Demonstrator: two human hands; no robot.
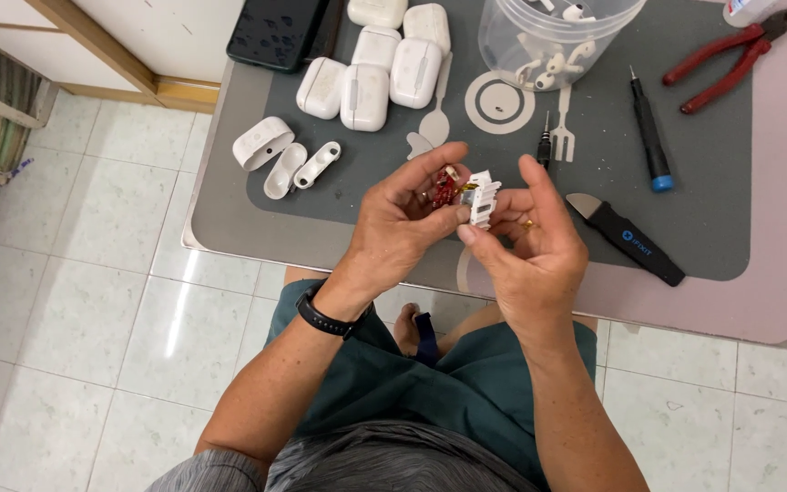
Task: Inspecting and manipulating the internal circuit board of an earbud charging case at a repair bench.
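Pale floor tiles surround a small bench (229, 228) covered by a grey work mat (685, 228). Above its near edge, the left hand (403, 228) pinches a small red-and-gold inner part (444, 189) between thumb and fingertips, touching the white ribbed plastic frame (483, 199) that the right hand (530, 246) grips between thumb and fingers; both are raised close to the eyes, probably so the tiny pieces can be seen and steadied. On the mat, closed white earbud cases (377, 68) cluster at the far side, while an opened case's shells (284, 157) lie just left of the hands. A clear tub (503, 41) holds loose earbuds. Tools rest to the right within easy reach: a black pry tool (626, 239), a blue-tipped screwdriver (649, 137), a smaller screwdriver (545, 143) and red pliers (730, 59). A dark phone (275, 32) sits far left.
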